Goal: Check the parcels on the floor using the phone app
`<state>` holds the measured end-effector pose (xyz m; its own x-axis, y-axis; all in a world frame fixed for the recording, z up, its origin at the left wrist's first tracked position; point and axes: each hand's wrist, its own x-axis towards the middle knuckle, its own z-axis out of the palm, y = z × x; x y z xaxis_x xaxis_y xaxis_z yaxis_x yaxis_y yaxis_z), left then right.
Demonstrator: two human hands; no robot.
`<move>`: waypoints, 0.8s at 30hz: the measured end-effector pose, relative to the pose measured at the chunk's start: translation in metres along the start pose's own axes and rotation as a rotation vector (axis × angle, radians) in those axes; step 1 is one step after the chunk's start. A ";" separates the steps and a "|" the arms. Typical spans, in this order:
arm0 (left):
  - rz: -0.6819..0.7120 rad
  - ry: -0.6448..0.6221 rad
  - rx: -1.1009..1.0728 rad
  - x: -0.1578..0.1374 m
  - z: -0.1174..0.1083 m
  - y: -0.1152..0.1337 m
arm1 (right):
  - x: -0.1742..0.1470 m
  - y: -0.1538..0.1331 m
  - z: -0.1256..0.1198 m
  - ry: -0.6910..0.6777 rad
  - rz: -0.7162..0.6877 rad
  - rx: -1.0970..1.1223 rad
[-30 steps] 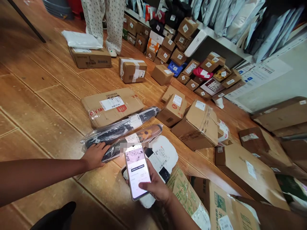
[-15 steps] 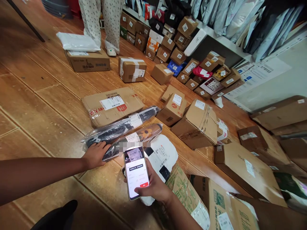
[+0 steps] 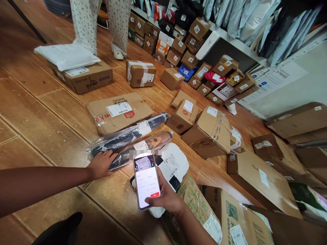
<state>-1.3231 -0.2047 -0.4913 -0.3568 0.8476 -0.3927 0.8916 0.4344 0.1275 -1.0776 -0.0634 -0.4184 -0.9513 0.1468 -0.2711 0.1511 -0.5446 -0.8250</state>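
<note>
My right hand [image 3: 166, 195] is closed around a smartphone [image 3: 146, 185], thumb over the lower part of its lit screen. The screen shows a camera picture of a label above a white page with a red button. My left hand [image 3: 102, 165] lies with fingers spread at the near ends of two long plastic-wrapped packages. The far one is a dark package [image 3: 158, 119]; the nearer is a dark package with an orange flower pattern [image 3: 159, 139]. Both bear white labels. Behind the phone lies a white bagged parcel [image 3: 180, 158], partly hidden by it.
A labelled flat carton [image 3: 140, 105] lies beyond the long packages. Several cartons [image 3: 212, 131] stand to the right. A white bag [image 3: 67, 56] rests on a carton [image 3: 93, 80] by a standing person's legs [image 3: 84, 23]. Shelves with parcels line the back.
The carton with the white bag on it has shifted left and nearer, and turned. The person's left-side leg moved left. The phone's dark message banner is gone; my left hand stays put.
</note>
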 end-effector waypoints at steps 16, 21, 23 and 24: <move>0.004 0.016 -0.007 0.000 -0.001 0.000 | -0.006 0.001 0.001 -0.041 -0.005 0.041; 0.018 0.024 -0.021 0.001 0.001 -0.002 | -0.012 0.009 0.002 0.000 0.013 0.134; 0.020 0.032 -0.023 0.001 0.003 -0.003 | -0.013 0.011 0.002 0.012 0.013 0.144; 0.021 0.038 -0.022 0.001 0.004 -0.002 | -0.014 0.012 0.002 0.020 0.012 0.147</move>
<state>-1.3244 -0.2063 -0.4951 -0.3484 0.8675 -0.3550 0.8930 0.4223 0.1555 -1.0635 -0.0735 -0.4232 -0.9440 0.1546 -0.2915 0.1202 -0.6615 -0.7403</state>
